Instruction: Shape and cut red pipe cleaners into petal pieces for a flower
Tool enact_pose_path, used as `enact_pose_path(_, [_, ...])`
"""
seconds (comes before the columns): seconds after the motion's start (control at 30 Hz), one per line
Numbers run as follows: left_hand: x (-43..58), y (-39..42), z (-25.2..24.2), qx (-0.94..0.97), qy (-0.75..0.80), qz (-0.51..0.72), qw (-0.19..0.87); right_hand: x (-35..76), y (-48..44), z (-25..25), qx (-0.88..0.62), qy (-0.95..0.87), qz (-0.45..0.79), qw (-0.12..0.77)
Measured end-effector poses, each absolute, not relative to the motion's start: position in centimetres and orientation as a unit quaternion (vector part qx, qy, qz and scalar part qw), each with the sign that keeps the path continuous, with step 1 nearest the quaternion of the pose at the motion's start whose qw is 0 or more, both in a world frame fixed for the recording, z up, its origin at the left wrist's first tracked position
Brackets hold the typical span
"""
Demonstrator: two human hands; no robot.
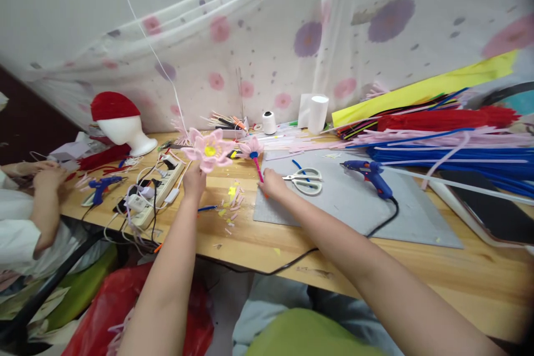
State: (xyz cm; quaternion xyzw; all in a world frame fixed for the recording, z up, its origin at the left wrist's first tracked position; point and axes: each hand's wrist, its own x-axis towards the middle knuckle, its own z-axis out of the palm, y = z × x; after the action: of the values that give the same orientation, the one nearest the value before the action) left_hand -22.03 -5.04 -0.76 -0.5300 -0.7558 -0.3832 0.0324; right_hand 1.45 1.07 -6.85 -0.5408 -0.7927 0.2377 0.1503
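My left hand (194, 179) holds up a pink pipe-cleaner flower (209, 151) with a yellow centre, above the wooden table (258, 239). My right hand (271, 183) grips the red stem of a smaller pink fringed flower (251, 148) at the left edge of a grey mat (346, 206). The two flowers sit side by side, almost touching. White scissors (306, 181) lie on the mat just right of my right hand. A blue glue gun (370, 175) rests further right on the mat, its black cord running off the table's front edge.
Piles of blue, red and pink pipe cleaners (442, 139) fill the back right. A power strip (156, 194) with plugs lies at left. Another person's hands (41, 175) work at far left, near a foam head with a red hat (119, 119). Scraps litter the table.
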Motion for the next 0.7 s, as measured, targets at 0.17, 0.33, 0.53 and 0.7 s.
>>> enact_pose_path(0.17, [-22.3,-4.8,0.6,-0.479,-0.713,-0.512,-0.018,1.3,2.0,-6.6,-0.557,-0.763,0.279,0.174])
enact_pose_path(0.33, [-21.2,-4.0,0.8,-0.371,-0.541,-0.718,-0.231,3.2,2.1,-5.7,-0.484,-0.751,0.284,0.348])
enact_pose_path(0.53, [-16.5,-3.5,-1.7,-0.346,-0.501,-0.714,-0.346,5.8,2.9,-5.1,-0.474,-0.737,0.245,0.415])
enact_pose_path(0.7, [-10.8,-2.7,-3.4,-0.325,-0.469,-0.705,-0.421,7.0,3.5,-4.7,-0.484,-0.722,0.241,0.431])
